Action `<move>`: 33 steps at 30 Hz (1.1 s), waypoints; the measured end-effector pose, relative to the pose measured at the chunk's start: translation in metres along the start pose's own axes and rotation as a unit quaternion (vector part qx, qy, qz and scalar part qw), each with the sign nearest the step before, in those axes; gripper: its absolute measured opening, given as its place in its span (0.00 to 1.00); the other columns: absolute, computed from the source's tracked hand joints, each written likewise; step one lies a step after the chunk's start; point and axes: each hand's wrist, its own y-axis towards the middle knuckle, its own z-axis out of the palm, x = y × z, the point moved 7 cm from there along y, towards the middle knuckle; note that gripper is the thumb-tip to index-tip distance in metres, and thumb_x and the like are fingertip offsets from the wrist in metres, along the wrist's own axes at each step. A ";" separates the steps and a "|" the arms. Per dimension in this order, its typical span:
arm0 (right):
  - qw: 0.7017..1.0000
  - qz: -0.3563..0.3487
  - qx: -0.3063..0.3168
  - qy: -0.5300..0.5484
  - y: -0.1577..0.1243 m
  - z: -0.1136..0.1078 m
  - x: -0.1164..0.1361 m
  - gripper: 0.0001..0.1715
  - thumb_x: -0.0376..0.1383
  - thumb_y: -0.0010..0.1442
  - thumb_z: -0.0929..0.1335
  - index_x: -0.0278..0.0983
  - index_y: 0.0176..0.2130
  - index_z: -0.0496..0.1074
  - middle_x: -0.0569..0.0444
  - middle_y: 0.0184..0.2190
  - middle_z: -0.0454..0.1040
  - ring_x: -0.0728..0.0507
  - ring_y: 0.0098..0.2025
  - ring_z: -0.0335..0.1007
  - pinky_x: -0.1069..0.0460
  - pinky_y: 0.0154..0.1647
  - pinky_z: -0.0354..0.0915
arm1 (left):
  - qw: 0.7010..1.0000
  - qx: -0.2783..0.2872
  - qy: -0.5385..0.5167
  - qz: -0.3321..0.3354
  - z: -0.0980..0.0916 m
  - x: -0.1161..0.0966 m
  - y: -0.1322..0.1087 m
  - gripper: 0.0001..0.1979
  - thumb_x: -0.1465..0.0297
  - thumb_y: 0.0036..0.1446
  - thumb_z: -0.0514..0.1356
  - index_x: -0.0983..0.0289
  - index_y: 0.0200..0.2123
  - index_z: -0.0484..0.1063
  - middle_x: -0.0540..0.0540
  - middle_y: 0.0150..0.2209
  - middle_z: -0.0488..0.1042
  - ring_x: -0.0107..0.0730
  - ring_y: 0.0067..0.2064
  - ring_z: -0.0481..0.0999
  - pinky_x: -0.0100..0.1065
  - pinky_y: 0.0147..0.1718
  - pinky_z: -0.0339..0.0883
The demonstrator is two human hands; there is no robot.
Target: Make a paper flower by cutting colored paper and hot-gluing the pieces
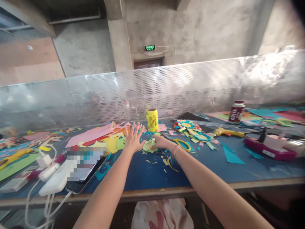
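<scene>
My left hand (134,138) is spread flat over the blue tabletop, fingers apart, with nothing in it. Just to its right, my right hand (161,142) curls its fingers at a pale green paper piece (149,145), which lies among small scraps. The fingertips are partly hidden by the hand. A yellow tape roll (152,121) stands upright just beyond both hands. Yellow-handled scissors (182,144) lie right of my right wrist. Farther right are layered paper rosettes (187,124) in blue, yellow and pink.
A phone (84,178) and a white power bank (58,178) with cables lie at left. Pink paper (88,135) sits behind them. On the right are a yellow glue gun (228,132), a dark red bottle (236,112) and a purple power strip (269,149). A perforated metal screen (100,95) closes the back.
</scene>
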 end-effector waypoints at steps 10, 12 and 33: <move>0.984 -0.062 -0.091 0.137 -0.003 -0.024 -0.006 0.19 0.41 0.37 0.73 0.32 0.30 0.72 0.57 0.25 0.67 0.48 0.29 0.63 0.54 0.31 0.59 | 0.991 -0.017 -0.122 -0.059 0.003 0.004 -0.005 0.31 0.59 0.58 0.51 0.59 0.63 0.51 0.61 0.66 0.44 0.50 0.66 0.41 0.60 0.59 0.24; 0.975 -0.069 -0.119 0.175 -0.002 -0.031 -0.010 0.19 0.44 0.38 0.73 0.33 0.27 0.70 0.57 0.25 0.67 0.48 0.29 0.62 0.53 0.32 0.60 | 0.973 0.005 -0.201 -0.111 0.012 0.014 -0.005 0.31 0.58 0.58 0.50 0.63 0.62 0.52 0.65 0.64 0.50 0.51 0.65 0.46 0.58 0.60 0.34; 0.884 0.002 -0.079 0.460 -0.003 -0.020 -0.013 0.23 0.44 0.37 0.75 0.33 0.30 0.69 0.55 0.27 0.71 0.51 0.28 0.67 0.56 0.28 0.66 | 0.665 0.038 -0.690 -0.284 0.032 0.024 -0.004 0.19 0.64 0.35 0.70 0.66 0.28 0.66 0.49 0.27 0.68 0.24 0.28 0.70 0.29 0.27 0.70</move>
